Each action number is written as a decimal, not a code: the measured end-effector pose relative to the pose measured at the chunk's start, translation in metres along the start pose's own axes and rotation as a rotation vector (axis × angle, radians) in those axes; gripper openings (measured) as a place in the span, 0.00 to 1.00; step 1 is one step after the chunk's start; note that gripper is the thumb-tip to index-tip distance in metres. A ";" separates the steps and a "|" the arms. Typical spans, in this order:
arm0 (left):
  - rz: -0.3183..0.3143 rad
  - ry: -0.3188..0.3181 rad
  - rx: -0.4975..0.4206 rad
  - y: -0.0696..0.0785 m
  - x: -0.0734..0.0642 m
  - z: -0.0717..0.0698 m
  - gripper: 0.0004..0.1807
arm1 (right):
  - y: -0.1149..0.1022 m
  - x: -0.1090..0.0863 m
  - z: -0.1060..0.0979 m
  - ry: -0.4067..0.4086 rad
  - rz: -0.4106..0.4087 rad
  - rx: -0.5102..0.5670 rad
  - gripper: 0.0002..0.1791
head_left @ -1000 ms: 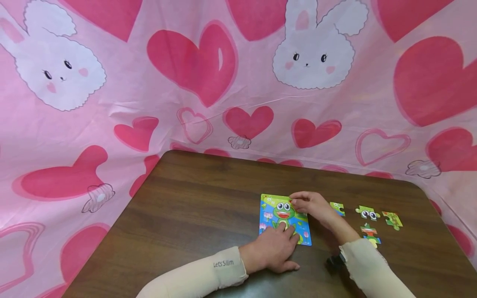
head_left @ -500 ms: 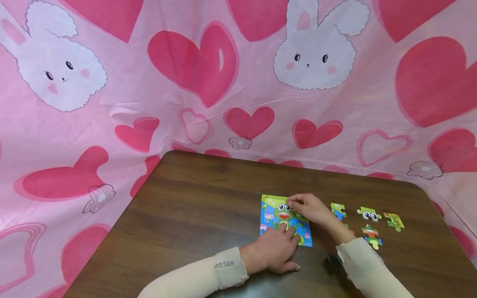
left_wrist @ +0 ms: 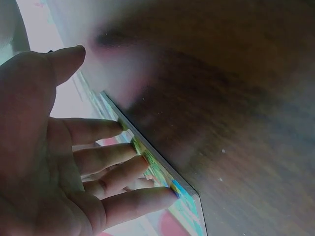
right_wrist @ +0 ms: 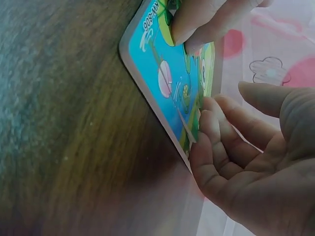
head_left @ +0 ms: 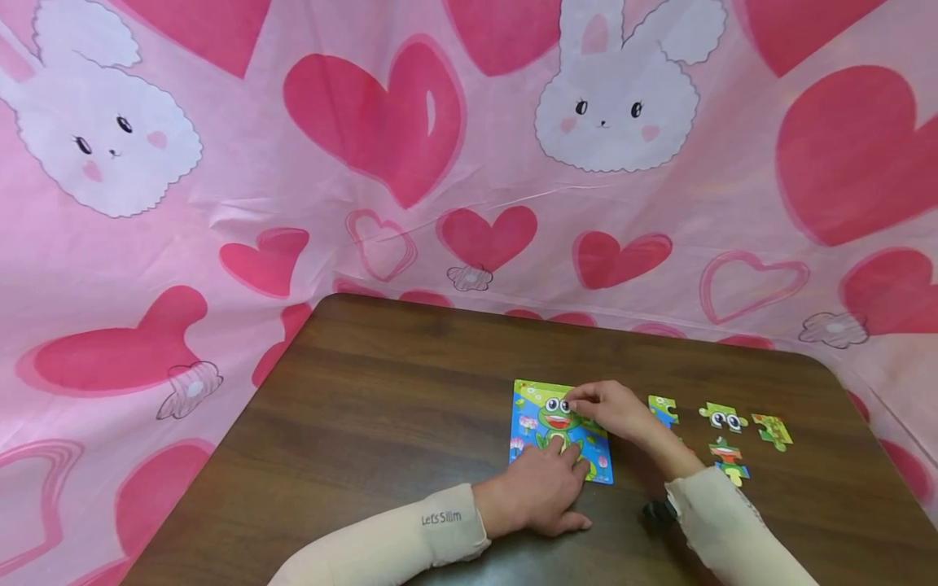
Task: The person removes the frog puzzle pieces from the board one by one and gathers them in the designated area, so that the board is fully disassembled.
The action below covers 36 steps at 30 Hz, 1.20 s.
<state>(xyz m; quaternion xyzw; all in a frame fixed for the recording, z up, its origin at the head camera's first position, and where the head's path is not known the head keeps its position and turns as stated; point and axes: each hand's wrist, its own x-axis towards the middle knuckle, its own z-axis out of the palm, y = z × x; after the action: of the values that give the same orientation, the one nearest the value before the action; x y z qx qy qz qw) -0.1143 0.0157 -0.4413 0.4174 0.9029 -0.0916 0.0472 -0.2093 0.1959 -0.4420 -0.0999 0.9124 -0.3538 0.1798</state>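
Observation:
A square frog jigsaw [head_left: 522,411] lies on the brown table, bright green and blue with grey edges. My left hand [head_left: 542,488] rests on its lower part, fingers spread and fairly straight, the tips on the picture in the left wrist view. At the upper right corner, my right hand [head_left: 611,411] has curled fingers at a puzzle piece [right_wrist: 186,101]. In the right wrist view, a pale edge of that piece stands a little up from the board beside the fingertips. The right thumb is held apart there. Part of the frog is hidden under both hands.
Several loose pieces lie to the right: one with eyes [head_left: 724,418], a green and orange one [head_left: 773,431], a blue and green one [head_left: 662,409] and one with a red mouth [head_left: 727,460]. Behind the table [head_left: 381,391] hangs a pink curtain [head_left: 506,183] with hearts and rabbits.
My right fingertips have shifted slightly left and down from the jigsaw's top right corner towards the frog's eye. The left hand has stayed in place on the board.

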 end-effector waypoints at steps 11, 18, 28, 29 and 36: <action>0.007 0.001 0.000 -0.001 0.000 0.000 0.39 | -0.002 -0.007 0.000 0.003 -0.049 -0.038 0.13; 0.010 0.009 -0.007 0.000 0.000 0.001 0.39 | 0.002 -0.009 -0.001 -0.031 -0.074 -0.024 0.19; 0.003 -0.001 -0.013 -0.001 0.000 -0.001 0.39 | 0.013 -0.015 -0.002 -0.097 -0.128 0.096 0.21; 0.003 -0.002 -0.016 -0.001 0.000 -0.001 0.39 | 0.014 -0.015 -0.002 -0.101 -0.131 0.114 0.20; 0.000 -0.003 -0.032 -0.001 0.001 0.000 0.39 | 0.024 -0.010 -0.003 -0.123 -0.149 0.254 0.18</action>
<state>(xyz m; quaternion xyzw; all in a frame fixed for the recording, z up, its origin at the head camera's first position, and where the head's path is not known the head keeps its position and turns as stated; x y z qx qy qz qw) -0.1158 0.0158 -0.4418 0.4164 0.9041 -0.0777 0.0555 -0.2022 0.2182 -0.4539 -0.1653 0.8377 -0.4718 0.2198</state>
